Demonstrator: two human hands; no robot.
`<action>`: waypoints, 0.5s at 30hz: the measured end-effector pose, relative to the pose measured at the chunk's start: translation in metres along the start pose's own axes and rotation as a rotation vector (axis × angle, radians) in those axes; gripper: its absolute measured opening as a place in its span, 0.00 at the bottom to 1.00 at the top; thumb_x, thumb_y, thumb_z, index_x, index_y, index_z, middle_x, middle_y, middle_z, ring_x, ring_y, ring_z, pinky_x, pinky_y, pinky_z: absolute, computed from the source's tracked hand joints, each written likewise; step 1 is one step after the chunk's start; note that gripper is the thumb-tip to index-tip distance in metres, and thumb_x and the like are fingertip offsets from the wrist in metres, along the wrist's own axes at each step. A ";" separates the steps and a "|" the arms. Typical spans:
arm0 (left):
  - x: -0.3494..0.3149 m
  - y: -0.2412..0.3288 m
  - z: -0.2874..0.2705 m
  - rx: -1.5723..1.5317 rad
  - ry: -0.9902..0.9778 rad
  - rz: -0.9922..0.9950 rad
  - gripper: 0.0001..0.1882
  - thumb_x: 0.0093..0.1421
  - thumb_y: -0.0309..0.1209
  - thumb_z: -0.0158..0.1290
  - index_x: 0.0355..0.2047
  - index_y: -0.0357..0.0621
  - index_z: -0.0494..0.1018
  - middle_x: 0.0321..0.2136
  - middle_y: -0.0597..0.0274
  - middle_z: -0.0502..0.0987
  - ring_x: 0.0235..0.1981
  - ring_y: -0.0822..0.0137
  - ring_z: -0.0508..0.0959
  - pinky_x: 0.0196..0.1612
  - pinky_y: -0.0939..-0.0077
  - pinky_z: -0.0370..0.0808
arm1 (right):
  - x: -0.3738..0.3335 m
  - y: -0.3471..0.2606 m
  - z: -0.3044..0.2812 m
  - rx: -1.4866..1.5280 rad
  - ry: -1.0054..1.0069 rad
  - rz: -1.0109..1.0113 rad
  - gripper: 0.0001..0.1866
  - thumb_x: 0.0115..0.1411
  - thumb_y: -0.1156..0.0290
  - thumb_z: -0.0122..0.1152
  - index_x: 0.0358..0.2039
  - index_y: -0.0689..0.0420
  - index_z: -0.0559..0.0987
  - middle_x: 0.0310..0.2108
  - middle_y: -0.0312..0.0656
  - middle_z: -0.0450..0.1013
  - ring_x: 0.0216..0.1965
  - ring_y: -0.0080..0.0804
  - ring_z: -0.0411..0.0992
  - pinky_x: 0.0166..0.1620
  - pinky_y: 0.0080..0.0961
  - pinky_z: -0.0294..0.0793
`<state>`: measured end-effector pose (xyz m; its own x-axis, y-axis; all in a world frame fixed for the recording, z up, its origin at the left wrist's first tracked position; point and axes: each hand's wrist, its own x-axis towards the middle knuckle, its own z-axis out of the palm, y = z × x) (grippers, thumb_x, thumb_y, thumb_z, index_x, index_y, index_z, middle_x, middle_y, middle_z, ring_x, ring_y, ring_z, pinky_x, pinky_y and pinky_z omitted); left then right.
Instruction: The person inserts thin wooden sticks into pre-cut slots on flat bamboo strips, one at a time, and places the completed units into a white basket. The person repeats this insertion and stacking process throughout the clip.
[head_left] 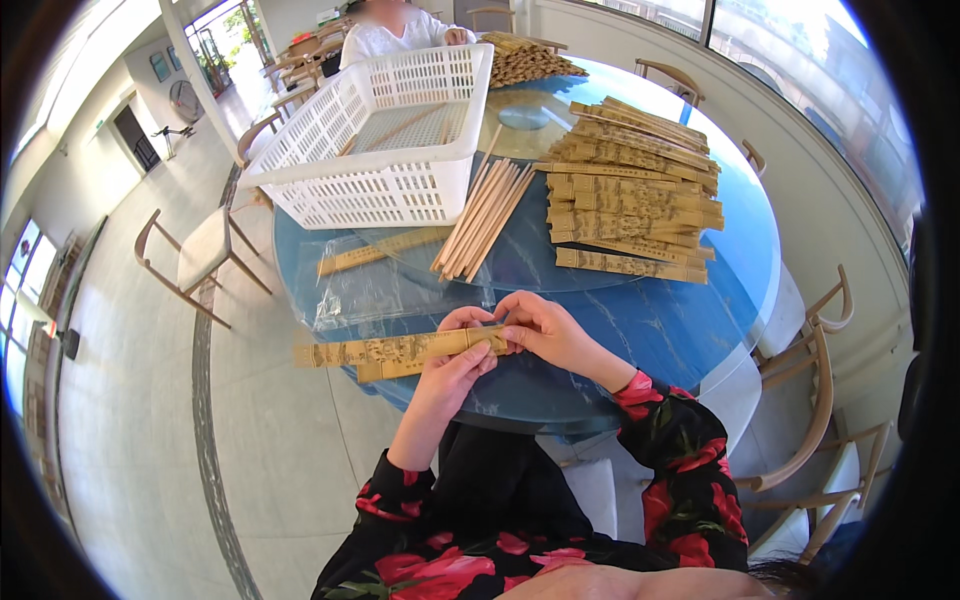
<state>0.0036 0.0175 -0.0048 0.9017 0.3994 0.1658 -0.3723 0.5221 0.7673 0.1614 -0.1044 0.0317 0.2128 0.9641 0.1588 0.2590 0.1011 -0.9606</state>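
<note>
My left hand (450, 372) and my right hand (543, 331) are both closed on the right end of a long, narrow chopstick sleeve (385, 349), tan with a dark printed pattern. My fingertips pinch that end from both sides, and the sleeve stretches out to the left past the table's edge. Just under it shows a second tan sleeve (372, 372) near the edge. Beyond my hands lies a loose bundle of plain wooden chopsticks (485, 222). A big stack of similar tan printed sleeves (635, 205) is piled to its right.
A white slatted plastic basket (385, 190) stands at the far left with a few sticks inside. Clear plastic wrapping (375, 290) lies in front of it on the round blue table (560, 375). Another tan pile (525, 62) and a seated person (400, 35) are across. Wooden chairs (205, 250) surround the table.
</note>
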 end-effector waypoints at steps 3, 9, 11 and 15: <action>0.000 -0.003 0.003 -0.013 0.069 0.051 0.19 0.64 0.21 0.52 0.54 0.42 0.64 0.32 0.66 0.68 0.31 0.74 0.69 0.36 0.78 0.68 | 0.005 0.004 -0.003 -0.248 0.155 -0.173 0.13 0.65 0.73 0.56 0.50 0.57 0.73 0.38 0.42 0.77 0.40 0.34 0.76 0.43 0.28 0.74; 0.001 -0.002 -0.006 -0.165 0.154 0.116 0.15 0.65 0.21 0.50 0.51 0.43 0.64 0.32 0.64 0.68 0.30 0.74 0.68 0.33 0.79 0.66 | 0.025 0.001 -0.005 -1.092 0.250 -0.457 0.28 0.55 0.68 0.65 0.57 0.47 0.74 0.58 0.36 0.67 0.56 0.36 0.67 0.54 0.37 0.69; 0.001 -0.002 -0.005 -0.144 0.147 0.115 0.15 0.65 0.21 0.49 0.51 0.43 0.64 0.32 0.64 0.68 0.29 0.74 0.68 0.33 0.78 0.66 | 0.033 0.006 -0.006 -1.214 0.209 -0.507 0.29 0.54 0.67 0.66 0.58 0.45 0.74 0.58 0.36 0.68 0.56 0.35 0.68 0.53 0.35 0.69; 0.000 -0.002 -0.004 -0.132 0.139 0.108 0.14 0.65 0.21 0.48 0.51 0.43 0.64 0.31 0.65 0.67 0.29 0.74 0.67 0.33 0.78 0.65 | 0.036 0.010 -0.010 -1.181 0.205 -0.432 0.24 0.53 0.67 0.66 0.53 0.47 0.74 0.56 0.32 0.69 0.56 0.32 0.68 0.55 0.35 0.68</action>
<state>0.0037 0.0200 -0.0087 0.8194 0.5537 0.1486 -0.4991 0.5614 0.6601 0.1808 -0.0706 0.0296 0.0154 0.8414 0.5401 0.9985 0.0153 -0.0523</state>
